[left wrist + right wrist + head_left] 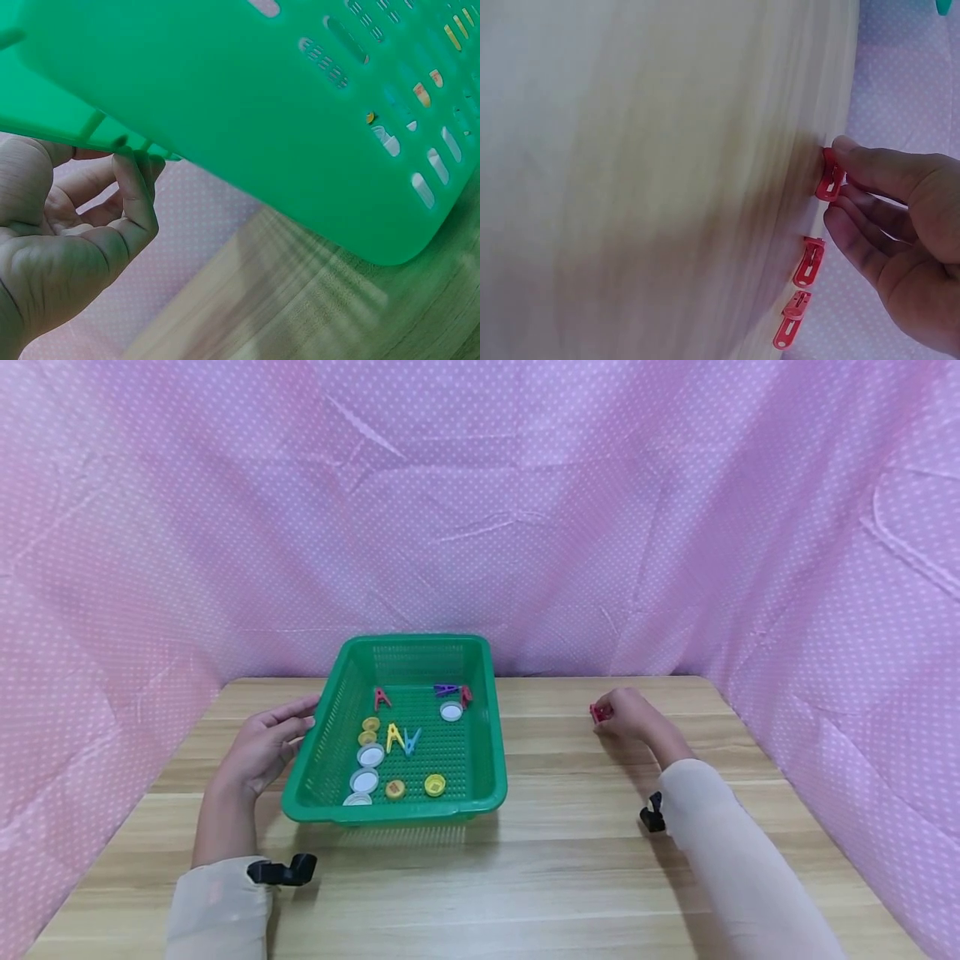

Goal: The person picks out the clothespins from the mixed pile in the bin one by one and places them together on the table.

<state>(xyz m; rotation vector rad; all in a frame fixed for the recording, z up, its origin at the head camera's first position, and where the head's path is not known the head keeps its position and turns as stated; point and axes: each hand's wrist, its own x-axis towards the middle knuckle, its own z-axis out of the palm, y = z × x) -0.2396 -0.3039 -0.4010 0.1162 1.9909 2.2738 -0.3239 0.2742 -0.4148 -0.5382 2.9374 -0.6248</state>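
A green plastic basket (pixel 495 752) is on the wooden table, left of centre. My left hand (pixel 266 747) grips its left rim; in the left wrist view, the fingers (pixel 135 191) curl up against the rim's edge. Over on the right, my right hand (pixel 633 718) pinches a red clothespin (pixel 831 176) between thumb and fingers, at the tabletop. Two more red clothespins lie in a row beside it in the right wrist view, the nearer one (pixel 808 262) and the farther one (pixel 791 321). From the head, the right hand mostly hides these.
Inside the basket lie a yellow clothespin (pixel 394 737), a blue clothespin (pixel 411 741), a purple clothespin (pixel 446 690), red clothespins (pixel 382 697), and several white and yellow bottle caps (pixel 435 785). A pink dotted cloth (pixel 480 510) hangs behind and beside the table (pixel 525 877).
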